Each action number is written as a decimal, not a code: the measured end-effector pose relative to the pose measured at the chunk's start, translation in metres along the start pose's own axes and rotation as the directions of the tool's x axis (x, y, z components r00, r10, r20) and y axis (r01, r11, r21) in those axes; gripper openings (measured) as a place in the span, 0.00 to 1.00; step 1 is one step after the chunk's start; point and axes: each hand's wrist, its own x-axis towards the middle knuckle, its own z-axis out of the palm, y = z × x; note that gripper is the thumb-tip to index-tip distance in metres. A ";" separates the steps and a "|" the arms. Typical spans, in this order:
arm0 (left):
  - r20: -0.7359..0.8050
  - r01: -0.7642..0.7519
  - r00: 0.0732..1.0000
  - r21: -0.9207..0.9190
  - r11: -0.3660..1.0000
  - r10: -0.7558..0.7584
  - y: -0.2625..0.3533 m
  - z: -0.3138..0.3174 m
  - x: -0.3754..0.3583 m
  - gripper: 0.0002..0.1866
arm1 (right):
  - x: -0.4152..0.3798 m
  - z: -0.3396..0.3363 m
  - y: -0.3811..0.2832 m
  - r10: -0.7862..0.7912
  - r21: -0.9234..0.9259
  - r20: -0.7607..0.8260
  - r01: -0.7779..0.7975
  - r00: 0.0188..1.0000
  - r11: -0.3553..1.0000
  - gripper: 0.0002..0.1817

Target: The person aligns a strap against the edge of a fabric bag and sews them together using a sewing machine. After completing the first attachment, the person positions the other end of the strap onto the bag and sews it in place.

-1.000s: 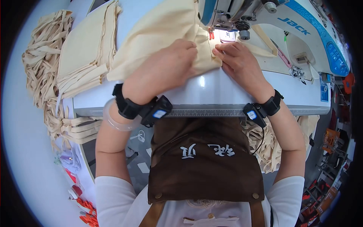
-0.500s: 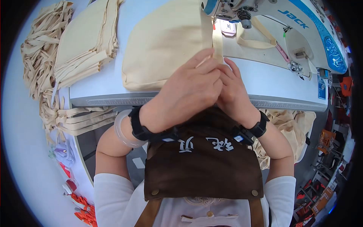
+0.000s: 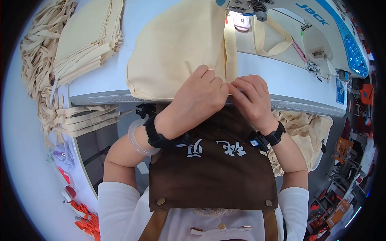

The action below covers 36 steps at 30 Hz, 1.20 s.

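A cream cloth bag (image 3: 173,48) lies on the sewing table, its upper part reaching toward the sewing machine (image 3: 313,24). My left hand (image 3: 203,94) is closed on the bag's near right edge, and the cloth puckers at its knuckles. Close beside it, my right hand (image 3: 254,98) has thumb and fingertips pinched together at the same edge. The bit of cloth between the fingers is mostly hidden. Just above the hands, a folded hem strip (image 3: 230,52) of the bag runs up toward the needle area. A cream strap loop (image 3: 277,44) lies on the machine bed.
Stacked cream cloth panels (image 3: 84,40) and a heap of straps (image 3: 40,52) sit at the left. A ruler strip (image 3: 305,105) runs along the table's front edge. More cream cloth (image 3: 303,132) hangs below at the right. Pink-handled tweezers (image 3: 298,50) lie by the machine.
Both hands have moved down toward the table's front edge, drawing the bag's edge with them. The bag's right side now shows more of its hem, and my right hand sits slightly farther right.
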 end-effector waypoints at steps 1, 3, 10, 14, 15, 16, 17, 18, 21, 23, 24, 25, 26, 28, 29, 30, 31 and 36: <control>-0.013 -0.003 1.000 0.021 1.000 0.003 0.002 0.000 0.000 0.05 | -0.001 -0.001 -0.002 -0.009 -0.020 -0.002 0.009 1.000 1.000 0.22; 0.004 -0.014 1.000 0.041 0.999 0.013 0.004 0.000 0.000 0.06 | -0.003 -0.002 -0.006 -0.026 -0.059 -0.003 0.026 1.000 0.998 0.22; 0.067 -0.014 0.997 -0.254 0.967 0.032 0.000 -0.016 0.009 0.34 | -0.009 0.004 0.000 -0.011 0.091 -0.041 0.015 0.999 0.996 0.15; 0.150 -0.034 0.985 -0.313 0.949 0.084 -0.007 0.002 0.019 0.47 | -0.012 0.006 0.002 -0.022 0.126 -0.026 0.025 0.999 0.992 0.14; 0.174 0.002 0.983 -0.298 0.955 0.052 -0.006 0.004 0.018 0.47 | -0.012 0.005 0.003 -0.023 0.128 -0.020 0.026 1.000 0.991 0.15; 0.197 0.038 0.980 -0.282 0.959 0.019 -0.004 0.004 0.016 0.47 | -0.013 0.006 0.003 -0.026 0.130 -0.030 0.030 0.999 0.991 0.15; 0.223 0.073 0.975 -0.264 0.962 -0.013 -0.002 0.005 0.014 0.47 | -0.013 0.007 0.003 -0.026 0.132 -0.042 0.031 0.999 0.991 0.14; 0.210 0.092 0.977 -0.261 0.961 -0.037 0.002 0.006 0.011 0.47 | -0.014 0.007 0.002 -0.024 0.135 -0.054 0.032 0.998 0.990 0.14; 0.187 0.140 0.978 -0.264 0.954 -0.092 0.005 0.008 0.010 0.47 | -0.016 0.008 0.002 -0.027 0.140 -0.052 0.034 0.998 0.990 0.14; 0.197 0.170 0.974 -0.294 0.941 -0.114 0.002 0.008 0.014 0.48 | -0.016 0.009 0.002 -0.011 0.153 -0.074 0.022 0.997 0.988 0.14; 0.174 0.158 0.978 -0.276 0.948 -0.112 -0.001 0.010 0.017 0.47 | -0.017 0.010 0.002 -0.006 0.162 -0.081 0.019 0.997 0.987 0.14; 0.151 0.147 0.982 -0.258 0.955 -0.110 -0.006 0.015 0.021 0.47 | -0.018 0.011 0.003 -0.006 0.159 -0.075 0.018 0.997 0.987 0.15; 0.128 0.135 0.986 -0.238 0.962 -0.107 -0.012 0.019 0.026 0.47 | -0.020 0.011 0.005 -0.007 0.155 -0.070 0.018 0.998 0.988 0.15; 0.093 0.113 0.991 -0.168 0.979 -0.098 -0.024 0.027 0.033 0.46 | -0.021 0.012 0.005 -0.015 0.139 -0.054 0.022 0.998 0.990 0.16; 0.076 0.103 0.993 -0.133 0.986 -0.093 -0.029 0.031 0.035 0.46 | -0.021 0.011 0.004 -0.022 0.126 -0.044 0.028 0.999 0.992 0.16; 0.069 0.115 0.992 -0.124 0.986 -0.107 -0.032 0.034 0.035 0.45 | -0.020 0.010 0.003 -0.027 0.114 -0.032 0.031 0.999 0.993 0.16; 0.063 0.126 0.991 -0.115 0.985 -0.120 -0.034 0.036 0.034 0.45 | -0.020 0.009 0.002 -0.029 0.111 -0.031 0.032 0.999 0.993 0.15; 0.208 0.163 0.969 -0.121 0.979 -0.135 -0.026 0.005 0.020 0.41 | -0.016 0.006 0.004 -0.051 0.125 -0.046 0.057 0.998 0.991 0.15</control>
